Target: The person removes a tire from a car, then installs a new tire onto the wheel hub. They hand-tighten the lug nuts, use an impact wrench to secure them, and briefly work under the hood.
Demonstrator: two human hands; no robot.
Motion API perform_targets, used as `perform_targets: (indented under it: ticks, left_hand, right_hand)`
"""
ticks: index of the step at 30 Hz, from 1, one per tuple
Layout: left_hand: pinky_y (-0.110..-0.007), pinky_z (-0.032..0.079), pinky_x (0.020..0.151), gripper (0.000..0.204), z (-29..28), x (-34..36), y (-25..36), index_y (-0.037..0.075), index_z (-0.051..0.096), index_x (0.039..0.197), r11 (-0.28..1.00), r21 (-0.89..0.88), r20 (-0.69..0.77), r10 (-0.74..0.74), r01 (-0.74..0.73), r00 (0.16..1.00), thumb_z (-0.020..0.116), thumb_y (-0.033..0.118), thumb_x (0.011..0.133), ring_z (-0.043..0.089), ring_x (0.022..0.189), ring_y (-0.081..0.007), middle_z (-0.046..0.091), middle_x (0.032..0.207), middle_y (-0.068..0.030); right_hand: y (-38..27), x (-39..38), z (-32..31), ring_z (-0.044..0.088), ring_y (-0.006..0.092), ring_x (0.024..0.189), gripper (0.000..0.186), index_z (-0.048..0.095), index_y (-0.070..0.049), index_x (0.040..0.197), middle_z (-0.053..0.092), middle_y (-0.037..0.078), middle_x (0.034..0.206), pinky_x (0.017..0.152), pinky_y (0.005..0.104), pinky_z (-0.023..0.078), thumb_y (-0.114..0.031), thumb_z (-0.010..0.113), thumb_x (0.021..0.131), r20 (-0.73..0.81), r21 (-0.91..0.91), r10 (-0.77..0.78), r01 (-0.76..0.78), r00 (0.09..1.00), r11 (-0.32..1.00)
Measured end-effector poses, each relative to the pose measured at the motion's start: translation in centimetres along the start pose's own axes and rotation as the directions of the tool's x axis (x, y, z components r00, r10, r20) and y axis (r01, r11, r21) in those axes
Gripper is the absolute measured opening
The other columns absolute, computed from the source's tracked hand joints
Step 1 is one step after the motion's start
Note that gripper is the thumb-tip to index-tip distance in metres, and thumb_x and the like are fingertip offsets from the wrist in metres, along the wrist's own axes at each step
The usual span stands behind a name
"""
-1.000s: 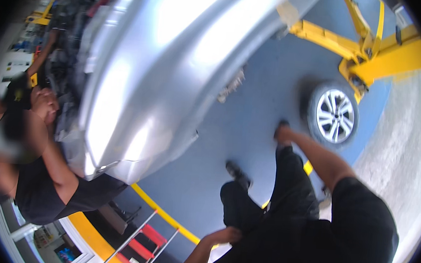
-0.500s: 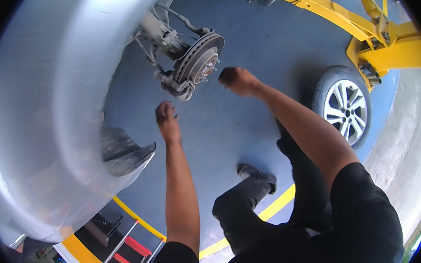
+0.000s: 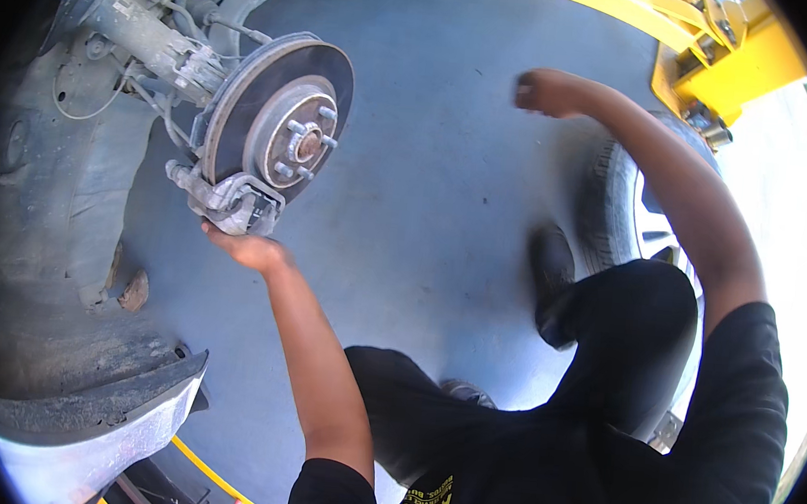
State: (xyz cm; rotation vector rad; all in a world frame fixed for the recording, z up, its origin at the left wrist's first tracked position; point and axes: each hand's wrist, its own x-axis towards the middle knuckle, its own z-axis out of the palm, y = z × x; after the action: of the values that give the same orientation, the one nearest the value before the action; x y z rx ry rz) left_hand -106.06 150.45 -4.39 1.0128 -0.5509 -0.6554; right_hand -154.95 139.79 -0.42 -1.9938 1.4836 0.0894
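My left hand (image 3: 250,249) is under the brake caliper (image 3: 235,203), palm up, cupped against its lower side; part of the fingers is hidden behind the metal. The caliper sits on the lower edge of a brake disc (image 3: 233,125) with a rusty hub (image 3: 310,142) and bare wheel studs. Away to the right, my right hand (image 3: 551,93) hangs in the air over the floor, well apart from the disc. Its fingers look curled in and dark at the tips; whether anything is in them is hidden.
A strut (image 3: 146,35) and hoses lead up from the disc into the wheel arch (image 3: 37,214). The bumper edge (image 3: 96,422) juts out at lower left. A removed wheel (image 3: 612,197) lies beside my right leg. A yellow lift arm (image 3: 740,65) stands at far right.
I have moved closer to the car, so the disc looks bigger. My left hand has come up against the caliper. The right hand has swung right, away from the hub.
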Motion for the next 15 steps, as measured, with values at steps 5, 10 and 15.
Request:
perform_targets:
  ticks: [5, 10, 15]
  left_hand:
    - [-0.048, 0.039, 0.118, 0.065, -2.7, 2.3, -3.0, -0.002, 0.037, 0.153, 0.978, 0.151, -0.093, 0.16, -0.145, 0.983, 0.026, 0.046, 0.111, 0.048, 0.138, -0.0351, 0.046, 0.152, -0.0219]
    - [-0.044, 0.056, 0.095, 0.043, -3.5, 4.7, -5.2, -0.003, 0.06, 0.134, 0.843, 0.384, -0.19, 0.47, -0.376, 0.862, 0.05, 0.026, 0.104, 0.067, 0.104, -0.0297, 0.067, 0.126, -0.0199]
    - [-0.044, 0.056, 0.095, 0.047, -1.3, 3.3, -2.3, -0.003, 0.063, 0.131, 0.894, 0.375, -0.219, 0.343, -0.245, 0.914, 0.043, 0.031, 0.105, 0.065, 0.112, -0.0323, 0.065, 0.13, -0.0211]
  right_hand:
    - [9.7, -19.0, 2.4, 0.072, 0.0255, 0.083, 0.03, 0.073, -0.001, 0.111, 0.075, 0.016, 0.094, 0.076, 0.0398, 0.057, -0.026, 0.061, 0.098, 0.137, -0.038, 0.511, -0.511, 0.849, 0.859]
    - [13.1, -34.1, 5.0, 0.074, 0.0243, 0.079, 0.033, 0.072, 0.002, 0.109, 0.076, 0.014, 0.093, 0.077, 0.0404, 0.059, -0.028, 0.061, 0.099, -0.035, 0.089, 0.806, -0.801, 0.591, 0.591]
    - [12.6, -42.5, 3.8, 0.076, 0.024, 0.084, 0.033, 0.067, 0.004, 0.12, 0.076, 0.016, 0.099, 0.08, 0.0382, 0.061, -0.02, 0.057, 0.101, 0.05, 0.115, 0.848, -0.846, 0.528, 0.52]
